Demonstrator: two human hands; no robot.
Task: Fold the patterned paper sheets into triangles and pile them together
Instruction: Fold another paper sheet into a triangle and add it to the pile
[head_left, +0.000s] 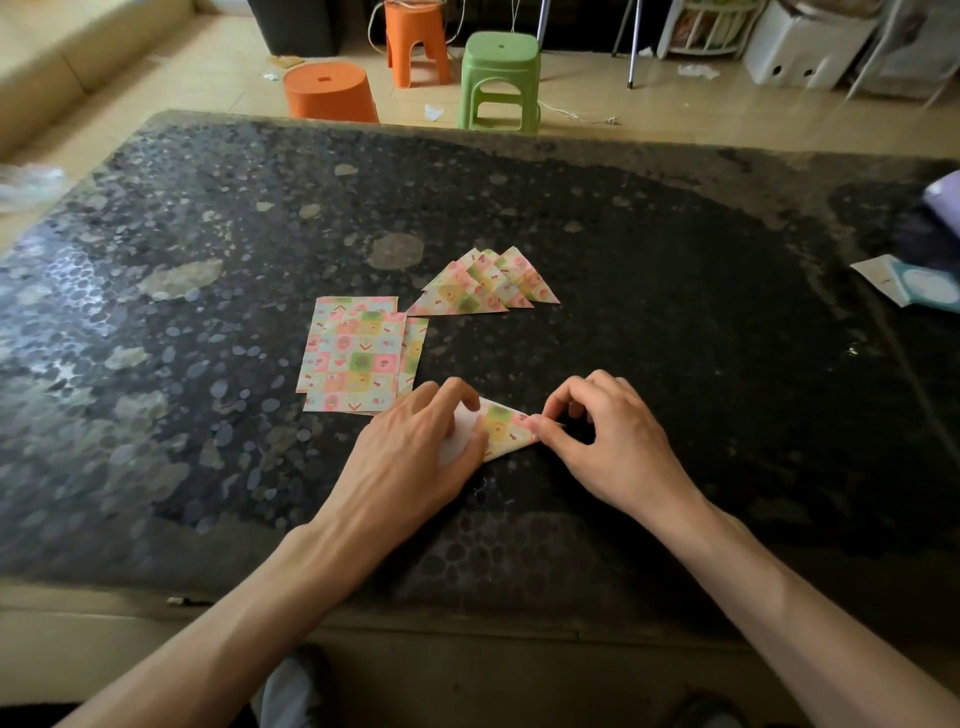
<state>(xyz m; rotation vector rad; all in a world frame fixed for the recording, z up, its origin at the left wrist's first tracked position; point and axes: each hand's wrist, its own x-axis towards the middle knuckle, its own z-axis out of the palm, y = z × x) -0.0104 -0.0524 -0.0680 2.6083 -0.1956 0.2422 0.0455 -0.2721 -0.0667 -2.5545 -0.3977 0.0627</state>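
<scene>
Two paper heaps lie midway across the table (649, 234): flat patterned sheets (358, 358) to the left, finished triangles (483, 286) just beyond them toward the far edge. Near the front edge, the half-folded sheet (506, 428) lies under both hands: the left hand (415, 452) presses it flat while the right hand (608, 441) pinches its right corner. It looks thin, light, prone to sliding and quick to crease, so corners seem the best hold.

A lived-in home room: plastic stools (500, 78) on a tiled floor (208, 78), a white storage box (800, 44), and a dark, worn worktop (623, 260).
</scene>
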